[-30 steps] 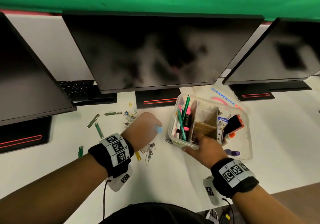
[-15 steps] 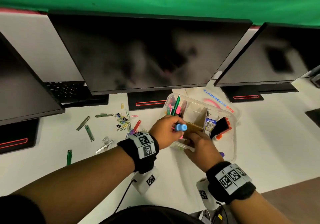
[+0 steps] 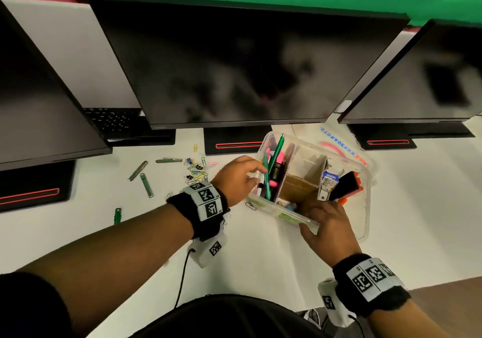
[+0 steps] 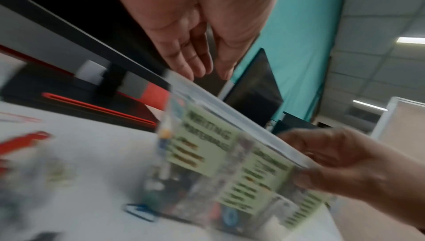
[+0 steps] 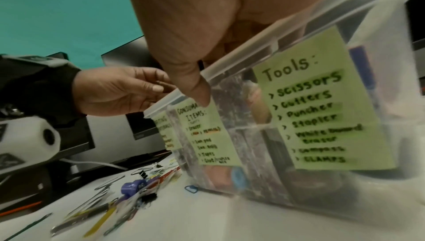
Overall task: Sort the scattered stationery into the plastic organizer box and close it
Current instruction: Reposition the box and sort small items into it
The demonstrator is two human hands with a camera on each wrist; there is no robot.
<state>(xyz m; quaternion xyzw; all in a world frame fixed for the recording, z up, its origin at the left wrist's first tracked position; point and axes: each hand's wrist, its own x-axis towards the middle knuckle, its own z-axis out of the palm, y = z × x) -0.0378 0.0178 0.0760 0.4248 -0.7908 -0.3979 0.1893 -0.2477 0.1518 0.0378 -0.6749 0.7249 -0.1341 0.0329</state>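
Note:
The clear plastic organizer box (image 3: 365,208) stands on the white desk, split by cardboard dividers and tipped a little toward me. Pens and highlighters (image 3: 273,165) stand in its left compartment, and a blue-capped item (image 3: 290,208) lies low near its front wall. My left hand (image 3: 238,178) hovers at the box's left rim with relaxed fingers; the left wrist view shows its palm (image 4: 190,56) empty. My right hand (image 3: 326,225) grips the near rim, the thumb (image 5: 195,88) outside on the front wall (image 5: 299,99). Paper clips (image 3: 195,170) and green strips (image 3: 146,189) lie scattered to the left.
The box lid (image 3: 341,144) with blue lettering lies behind the box. Three dark monitors (image 3: 247,63) on stands line the back of the desk. Binder clips and a purple-capped item (image 5: 133,186) lie beside the box. The desk edge (image 3: 417,283) runs at the lower right.
My left hand carried a blue-capped item from the clip pile to the box and now holds nothing. The right hand stayed on the box's near rim.

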